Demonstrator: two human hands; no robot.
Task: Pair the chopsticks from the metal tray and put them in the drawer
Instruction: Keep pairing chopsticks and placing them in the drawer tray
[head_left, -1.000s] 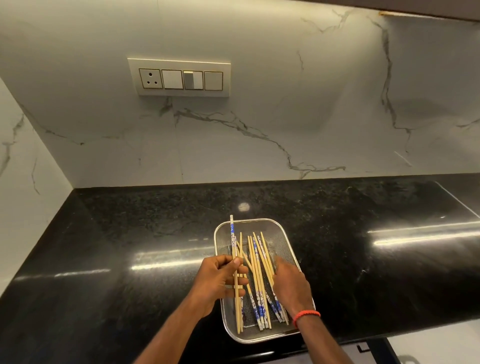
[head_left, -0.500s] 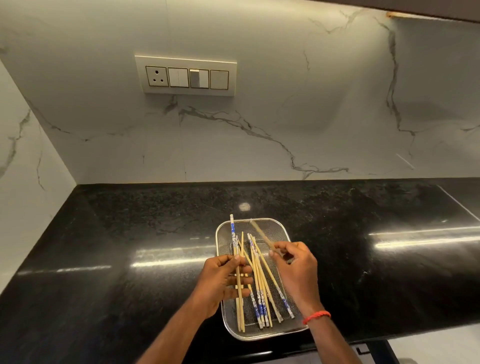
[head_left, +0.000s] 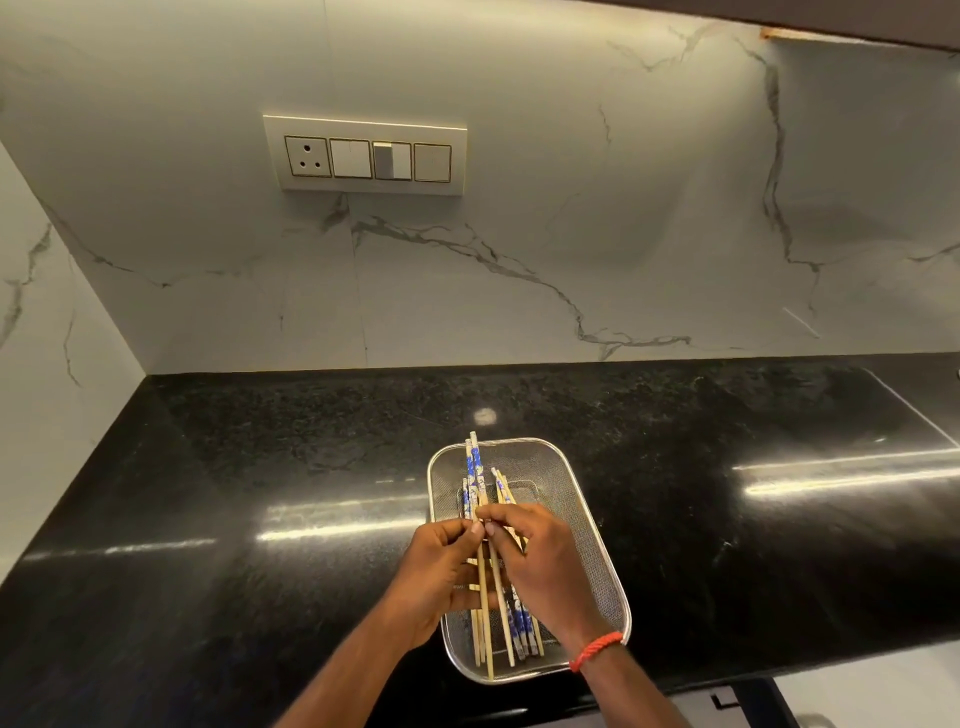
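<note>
A rectangular metal mesh tray (head_left: 576, 499) sits on the black counter near its front edge. Several pale chopsticks with blue-and-white patterned ends lie lengthwise in it (head_left: 522, 631). My left hand (head_left: 436, 577) grips a blue-patterned pair of chopsticks (head_left: 474, 467) that points away from me past the tray's far rim. My right hand (head_left: 545, 561) meets it over the tray and pinches the same chopsticks at thumb and forefinger. A red band circles my right wrist. The drawer is not clearly in view.
The black granite counter (head_left: 260, 467) stretches left and right of the tray. A marble backsplash rises behind, carrying a socket and switch plate (head_left: 363, 156). A marble side wall closes off the left. A dark fitting (head_left: 753, 701) shows below the counter's front edge.
My right hand lifted one chopstick from the tray's right side and brought it left against the ones in my left hand. Both hands now touch over the tray.
</note>
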